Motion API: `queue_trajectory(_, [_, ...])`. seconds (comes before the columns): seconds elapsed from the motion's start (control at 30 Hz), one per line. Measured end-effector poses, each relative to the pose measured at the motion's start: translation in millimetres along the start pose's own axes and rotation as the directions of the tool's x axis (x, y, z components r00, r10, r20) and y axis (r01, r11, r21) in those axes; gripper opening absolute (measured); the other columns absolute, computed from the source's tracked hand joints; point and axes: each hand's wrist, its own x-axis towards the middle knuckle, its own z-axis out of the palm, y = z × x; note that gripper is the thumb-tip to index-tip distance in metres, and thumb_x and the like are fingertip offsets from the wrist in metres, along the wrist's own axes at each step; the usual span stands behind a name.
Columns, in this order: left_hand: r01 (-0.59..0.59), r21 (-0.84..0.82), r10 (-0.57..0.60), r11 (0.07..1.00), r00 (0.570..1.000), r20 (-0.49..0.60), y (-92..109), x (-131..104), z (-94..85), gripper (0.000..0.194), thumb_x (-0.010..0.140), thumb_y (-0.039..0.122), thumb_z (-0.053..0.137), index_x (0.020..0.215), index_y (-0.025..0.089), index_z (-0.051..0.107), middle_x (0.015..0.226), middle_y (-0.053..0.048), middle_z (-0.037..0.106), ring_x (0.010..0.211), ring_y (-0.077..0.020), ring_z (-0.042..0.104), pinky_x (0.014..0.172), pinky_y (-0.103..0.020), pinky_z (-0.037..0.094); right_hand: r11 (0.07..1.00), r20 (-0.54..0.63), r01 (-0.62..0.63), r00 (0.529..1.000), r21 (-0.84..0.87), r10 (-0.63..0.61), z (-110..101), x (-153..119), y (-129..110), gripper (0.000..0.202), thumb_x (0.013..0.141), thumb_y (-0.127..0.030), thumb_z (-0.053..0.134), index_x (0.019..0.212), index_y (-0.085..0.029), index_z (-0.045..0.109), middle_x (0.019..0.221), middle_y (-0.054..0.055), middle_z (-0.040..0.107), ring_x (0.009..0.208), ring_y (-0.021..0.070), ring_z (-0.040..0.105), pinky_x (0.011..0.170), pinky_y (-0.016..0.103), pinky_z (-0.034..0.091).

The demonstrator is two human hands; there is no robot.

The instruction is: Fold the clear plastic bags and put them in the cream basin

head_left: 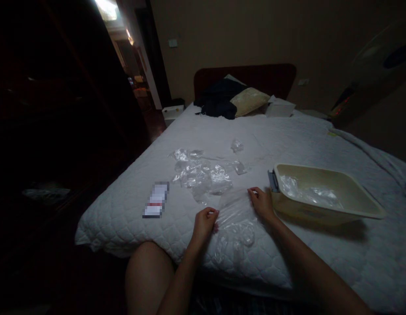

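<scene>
Above the white quilted bed [120, 205], the left hand [204, 221] and the right hand [262, 204] each pinch one side of a clear plastic piece [234, 206], spread between them, near crumpled plastic [203, 175] and a cream basin [308, 213].

From head height, we are looking forward and down across the bed [298, 142] just below, facing the headboard [265, 76] beyond.

You could read no text anywhere: pixel blocks covered the flat oblong item [156, 200] on the bed [124, 205], hiding any lettering.
</scene>
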Motion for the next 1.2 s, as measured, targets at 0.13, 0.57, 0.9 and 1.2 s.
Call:
queue_trajectory(0.13, [-0.071,0.075,0.073,0.995,0.997,-0.026,-3.3,3.0,-4.3,0.032,0.070,0.045,0.052,0.072,0.014,0.058,0.050,0.002,0.053,0.038,-0.0097,0.051,0.037,-0.018,0.037,0.978,0.109,-0.144,0.986,0.153,0.128,3.2,5.5,14.1,0.043,0.070,-0.058,0.047,0.074,-0.016,0.056,0.045,-0.005,0.046,0.035,0.0093,0.041,0.034,0.020,0.030])
queue_trajectory(0.57, [-0.154,0.200,0.166,0.968,0.985,-0.045,-16.1,5.3,-7.3,0.028,0.073,0.041,0.048,0.075,0.015,0.059,0.053,0.003,0.049,0.040,-0.0086,0.047,0.037,-0.018,0.036,0.987,0.046,0.061,0.997,0.148,-0.068,-24.9,-29.3,34.5,0.041,0.077,-0.044,0.050,0.109,-0.018,0.051,0.102,0.010,0.061,0.093,0.0209,0.058,0.082,0.037,0.046])
queue_trajectory(0.9, [-0.249,0.603,0.400,0.758,0.907,-0.129,15.4,-5.7,-14.1,0.026,0.079,0.035,0.045,0.091,0.017,0.059,0.073,-0.004,0.060,0.067,-0.0169,0.058,0.062,-0.028,0.046,0.827,-0.116,0.468,0.845,-0.312,-0.522,-38.4,-59.2,21.0,0.027,0.084,-0.030,0.042,0.104,-0.017,0.054,0.102,0.012,0.057,0.096,0.0230,0.053,0.084,0.043,0.044])
queue_trajectory(1.2, [-0.673,0.708,0.527,0.212,0.689,0.497,37.6,4.9,20.9,0.036,0.084,0.032,0.041,0.115,0.015,0.049,0.125,-0.013,0.047,0.118,-0.0227,0.041,0.097,-0.038,0.035,0.396,0.261,0.874,0.467,-0.281,-0.845,-16.6,-112.4,-0.6,0.022,0.079,-0.020,0.054,0.100,-0.017,0.057,0.085,0.009,0.063,0.076,0.0178,0.056,0.066,0.032,0.046])
